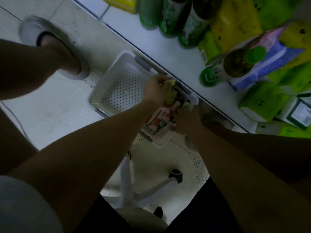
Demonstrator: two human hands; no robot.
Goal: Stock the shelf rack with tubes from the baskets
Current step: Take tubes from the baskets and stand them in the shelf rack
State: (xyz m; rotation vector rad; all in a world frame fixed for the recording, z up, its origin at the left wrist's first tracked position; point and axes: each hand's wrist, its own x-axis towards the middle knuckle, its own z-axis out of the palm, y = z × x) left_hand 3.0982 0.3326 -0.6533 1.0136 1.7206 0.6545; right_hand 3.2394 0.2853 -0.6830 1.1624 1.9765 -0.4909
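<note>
Two white perforated baskets sit on the floor by the shelf's edge. The left basket (117,88) shows a bare bottom. The right basket (161,142) holds several pink, red and white tubes (161,118). My left hand (156,89) grips a pale yellow-green tube (171,86) over the gap between the baskets. My right hand (186,121) reaches into the right basket; its fingers are hidden among the tubes, so I cannot tell its grasp.
The white shelf board (176,52) runs diagonally at the upper right, carrying green bottles (170,19), a dark bottle (235,64) and yellow-green packs (262,101). A foot in a white slipper (55,47) stands at the upper left. A chair base (143,187) lies below the baskets.
</note>
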